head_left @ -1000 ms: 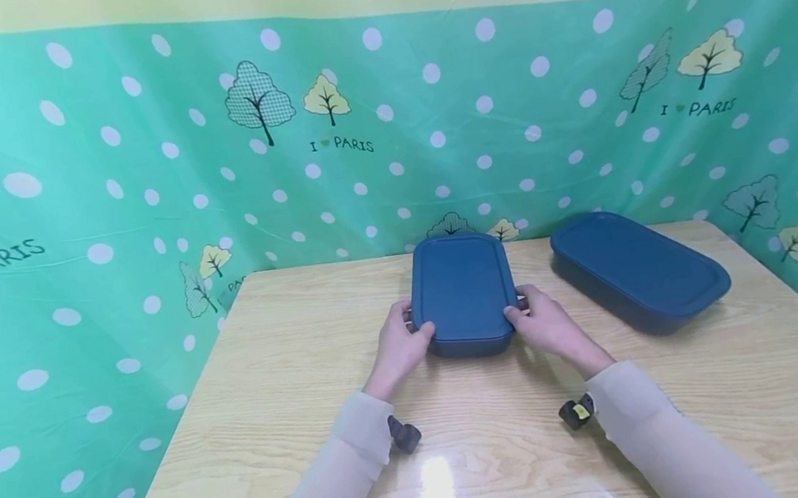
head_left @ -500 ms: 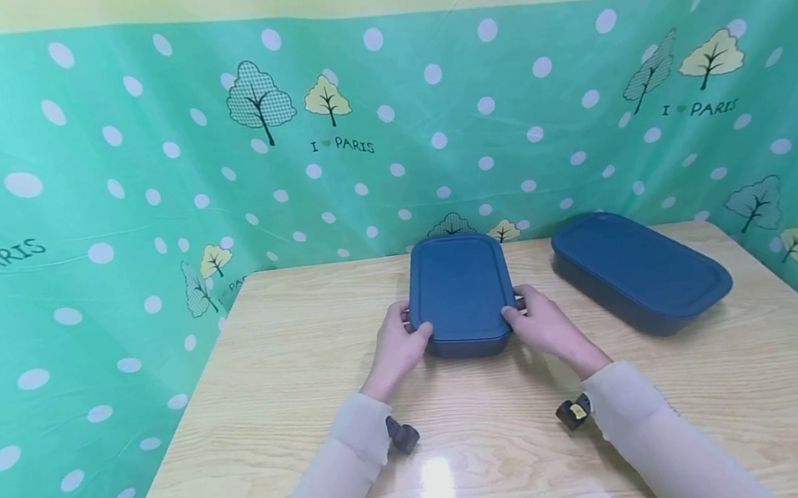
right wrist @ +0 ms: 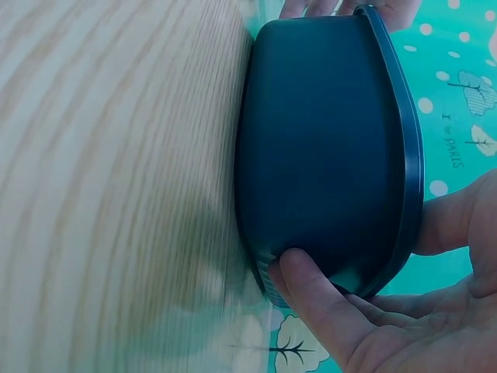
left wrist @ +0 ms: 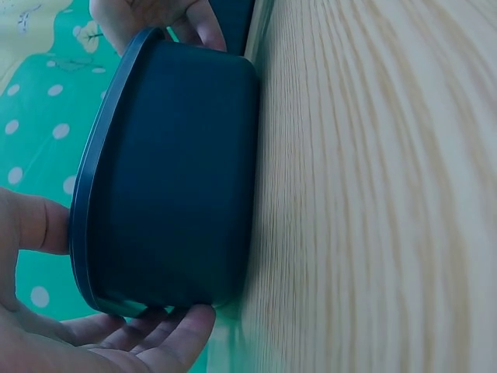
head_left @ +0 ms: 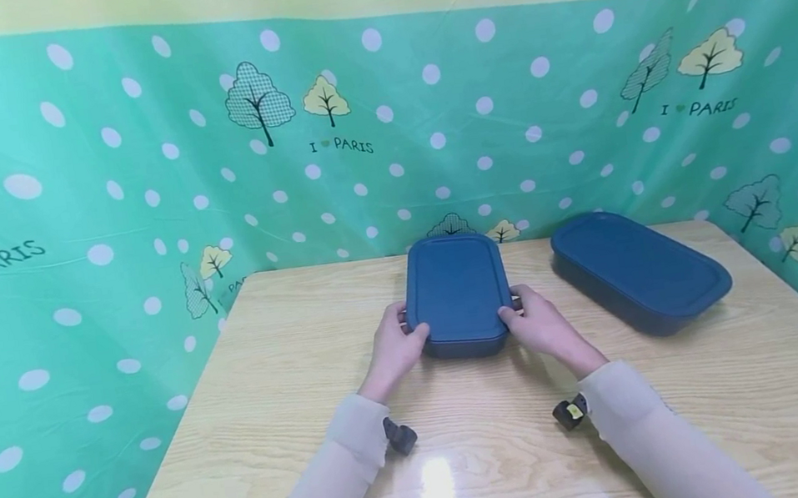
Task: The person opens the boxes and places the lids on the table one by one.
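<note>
A dark blue lidded food container [head_left: 455, 288] sits on the wooden table, its lid on and its short side facing me. My left hand [head_left: 395, 346] grips its left side, thumb on the lid's edge and fingers along the wall, as the left wrist view shows on the container [left wrist: 171, 179]. On the opposite side my right hand [head_left: 541, 323] holds it the same way. In the right wrist view the right hand's fingers [right wrist: 311, 287] lie against the side wall below the lid rim. The container's base lies right at the tabletop.
To the right, a longer dark blue lidded container [head_left: 639, 268] stands at an angle on the table [head_left: 277, 416]. A green dotted cloth [head_left: 426, 111] with printed trees hangs behind the table's back edge. Small black cameras [head_left: 401, 436] are worn on both wrists.
The container and both hands have shifted slightly to the left. The grip looks the same, and the longer container has stayed in place.
</note>
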`<action>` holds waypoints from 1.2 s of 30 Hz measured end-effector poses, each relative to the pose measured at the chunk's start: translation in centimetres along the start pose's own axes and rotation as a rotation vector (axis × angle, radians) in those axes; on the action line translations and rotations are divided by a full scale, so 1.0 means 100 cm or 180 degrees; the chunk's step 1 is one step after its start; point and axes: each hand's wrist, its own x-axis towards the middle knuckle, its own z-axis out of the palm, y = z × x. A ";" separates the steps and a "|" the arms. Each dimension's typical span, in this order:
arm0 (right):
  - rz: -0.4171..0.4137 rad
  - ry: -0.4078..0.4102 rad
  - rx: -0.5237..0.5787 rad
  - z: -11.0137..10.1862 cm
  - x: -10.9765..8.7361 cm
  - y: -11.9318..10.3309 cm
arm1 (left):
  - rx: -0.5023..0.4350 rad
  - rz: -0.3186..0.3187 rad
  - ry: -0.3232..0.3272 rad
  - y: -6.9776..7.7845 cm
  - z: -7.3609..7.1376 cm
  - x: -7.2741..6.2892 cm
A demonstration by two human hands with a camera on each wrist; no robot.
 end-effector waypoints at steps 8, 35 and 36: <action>0.0023 -0.0024 -0.0013 0.002 0.002 -0.003 | -0.0018 0.0005 0.0020 -0.001 -0.003 -0.001; 0.0026 -0.0018 -0.0014 0.010 0.005 -0.009 | -0.0018 -0.0066 0.0083 -0.006 -0.012 0.001; 0.0024 -0.0022 -0.0010 0.010 0.005 -0.010 | -0.0019 -0.0068 0.0085 -0.006 -0.012 0.001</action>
